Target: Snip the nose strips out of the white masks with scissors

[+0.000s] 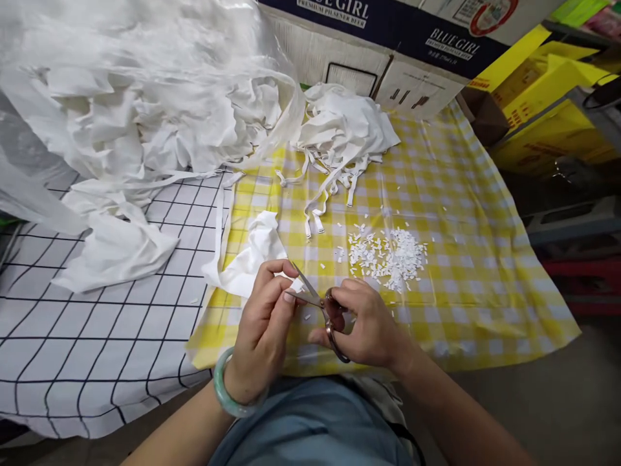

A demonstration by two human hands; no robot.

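- Mostly hidden inside the right hand (369,323): scissors (308,286) handles.
- Tucked behind left hand (262,330) fingers: end of white strip (252,255).
- Cut off at top edge: cardboard box (388,45), big white pile (145,97).
- Too small to count: white snips (388,255).

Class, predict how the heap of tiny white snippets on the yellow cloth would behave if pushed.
The snippets would likely scatter rather than slide together: they lie loose, with strays already around them. Being tiny, they seem very light.

The only camera sits on the person's head and looks forward and down, near above the left hand (262,327) and right hand (371,327). Beyond the fingers (272,281), the yellow checked cloth (460,213) reaches a cardboard box (412,39) at the far edge.
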